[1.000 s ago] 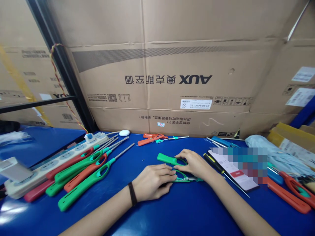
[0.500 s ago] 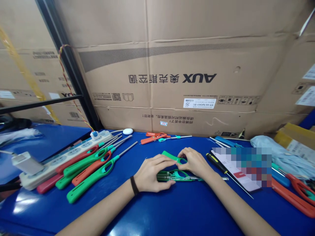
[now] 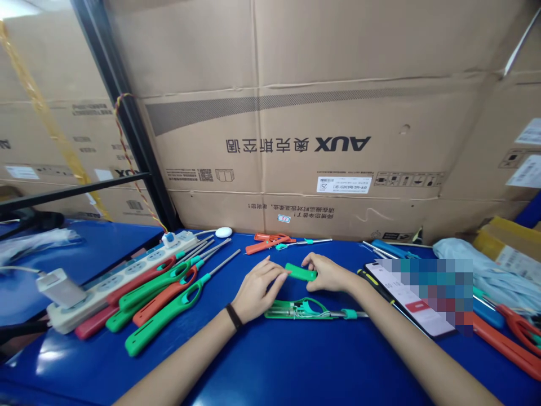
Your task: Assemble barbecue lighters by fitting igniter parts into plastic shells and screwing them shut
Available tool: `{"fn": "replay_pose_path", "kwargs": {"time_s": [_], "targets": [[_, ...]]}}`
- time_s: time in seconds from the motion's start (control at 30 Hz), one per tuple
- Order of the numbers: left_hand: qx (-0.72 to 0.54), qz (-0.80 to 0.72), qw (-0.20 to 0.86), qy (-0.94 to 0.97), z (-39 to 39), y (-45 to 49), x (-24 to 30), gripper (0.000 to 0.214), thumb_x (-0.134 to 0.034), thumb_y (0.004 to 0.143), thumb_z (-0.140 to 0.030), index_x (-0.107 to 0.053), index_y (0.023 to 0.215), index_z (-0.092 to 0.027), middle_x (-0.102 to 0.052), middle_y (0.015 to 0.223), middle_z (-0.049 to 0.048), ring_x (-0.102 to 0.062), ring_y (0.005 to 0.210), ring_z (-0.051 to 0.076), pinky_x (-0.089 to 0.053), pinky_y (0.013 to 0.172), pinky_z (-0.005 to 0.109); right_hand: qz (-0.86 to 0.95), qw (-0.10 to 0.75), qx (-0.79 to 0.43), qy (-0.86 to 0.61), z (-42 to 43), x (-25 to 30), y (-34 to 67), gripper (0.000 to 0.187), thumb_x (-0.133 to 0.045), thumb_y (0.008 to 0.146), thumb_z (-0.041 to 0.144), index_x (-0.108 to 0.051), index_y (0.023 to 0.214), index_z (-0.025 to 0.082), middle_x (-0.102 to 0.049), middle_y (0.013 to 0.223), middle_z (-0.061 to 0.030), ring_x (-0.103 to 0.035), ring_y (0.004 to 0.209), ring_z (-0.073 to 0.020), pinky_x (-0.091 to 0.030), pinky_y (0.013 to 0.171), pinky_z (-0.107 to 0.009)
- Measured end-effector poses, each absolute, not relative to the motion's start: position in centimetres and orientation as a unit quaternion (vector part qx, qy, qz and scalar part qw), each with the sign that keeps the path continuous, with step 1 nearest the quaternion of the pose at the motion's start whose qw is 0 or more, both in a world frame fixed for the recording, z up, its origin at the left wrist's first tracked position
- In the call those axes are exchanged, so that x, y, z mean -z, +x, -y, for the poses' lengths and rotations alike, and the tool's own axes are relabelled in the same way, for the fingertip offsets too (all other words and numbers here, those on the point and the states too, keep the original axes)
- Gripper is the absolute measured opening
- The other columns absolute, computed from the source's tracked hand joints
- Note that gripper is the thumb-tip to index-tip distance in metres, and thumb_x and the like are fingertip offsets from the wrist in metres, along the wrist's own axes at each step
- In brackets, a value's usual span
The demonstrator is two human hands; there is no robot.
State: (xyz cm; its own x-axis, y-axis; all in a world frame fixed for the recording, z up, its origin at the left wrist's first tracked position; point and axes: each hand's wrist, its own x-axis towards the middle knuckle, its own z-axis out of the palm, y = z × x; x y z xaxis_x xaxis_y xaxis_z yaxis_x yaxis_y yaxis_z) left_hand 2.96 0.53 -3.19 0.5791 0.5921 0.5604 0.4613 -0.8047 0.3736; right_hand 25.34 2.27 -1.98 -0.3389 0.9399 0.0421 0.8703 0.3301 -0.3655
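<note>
My right hand (image 3: 327,273) grips a green plastic lighter casing half (image 3: 301,272) at its right end, raised over the blue table. My left hand (image 3: 258,286) has its fingers stretched out and thumb apart, with the fingertips at the casing's left end; whether they touch it I cannot tell. Below both hands lies an opened green long-nosed lighter (image 3: 302,309), its wires and inner parts exposed and its metal tube pointing right. Part of its left end is close to my left hand.
Several red and green lighters (image 3: 163,318) lie beside a white power strip (image 3: 97,287) at left. An opened orange lighter (image 3: 270,243) lies near the cardboard (image 3: 287,73). To the right are a screwdriver (image 3: 376,285), a phone (image 3: 435,321) and more lighters (image 3: 505,344).
The green casing half has come away from over the opened lighter, turned in my right hand. My left hand has drawn back left, uncovering the opened lighter. The view has shifted slightly.
</note>
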Motion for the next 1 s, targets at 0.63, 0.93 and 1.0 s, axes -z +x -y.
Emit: {"fn": "replay_pose_path", "kwargs": {"time_s": [0.63,0.93,1.0], "targets": [[-0.34,-0.254,-0.128,0.897,-1.0,2.4,2.7,0.047,-0.049,0.091,-0.022,-0.038,0.136,-0.019,-0.05,0.133,0.0113,-0.042,0.126,0.025,-0.024,0.11,0.054,0.822,0.203,-0.245,-0.472,-0.4,-3.6,23.5,0.045,-0.063,0.079,0.025,-0.056,0.122,0.018,-0.068,0.107,-0.0064,-0.064,0.094,-0.0201,-0.05,0.08,-0.029],[-0.297,-0.198,-0.047,0.933,0.8,2.2,1.7,0.053,-0.046,0.087,-0.058,-0.057,0.117,-0.016,-0.071,0.093,0.0076,-0.068,0.085,0.021,-0.052,0.081,0.03,0.736,0.283,-0.416,-0.453,4.6,-1.9,24.9,0.052,-0.06,0.082,0.041,-0.052,0.129,0.019,-0.068,0.094,-0.005,-0.062,0.085,-0.0192,-0.048,0.076,-0.032],[-0.252,-0.229,-0.008,0.94,0.6,1.9,1.3,0.044,-0.053,0.086,-0.053,-0.061,0.112,-0.018,-0.071,0.088,0.006,-0.068,0.078,0.02,-0.052,0.07,0.025,0.756,0.303,-0.341,-0.469,4.4,-1.0,25.0,0.048,-0.062,0.081,0.042,-0.056,0.124,0.023,-0.067,0.101,-0.0052,-0.061,0.085,-0.0194,-0.048,0.077,-0.032]]}}
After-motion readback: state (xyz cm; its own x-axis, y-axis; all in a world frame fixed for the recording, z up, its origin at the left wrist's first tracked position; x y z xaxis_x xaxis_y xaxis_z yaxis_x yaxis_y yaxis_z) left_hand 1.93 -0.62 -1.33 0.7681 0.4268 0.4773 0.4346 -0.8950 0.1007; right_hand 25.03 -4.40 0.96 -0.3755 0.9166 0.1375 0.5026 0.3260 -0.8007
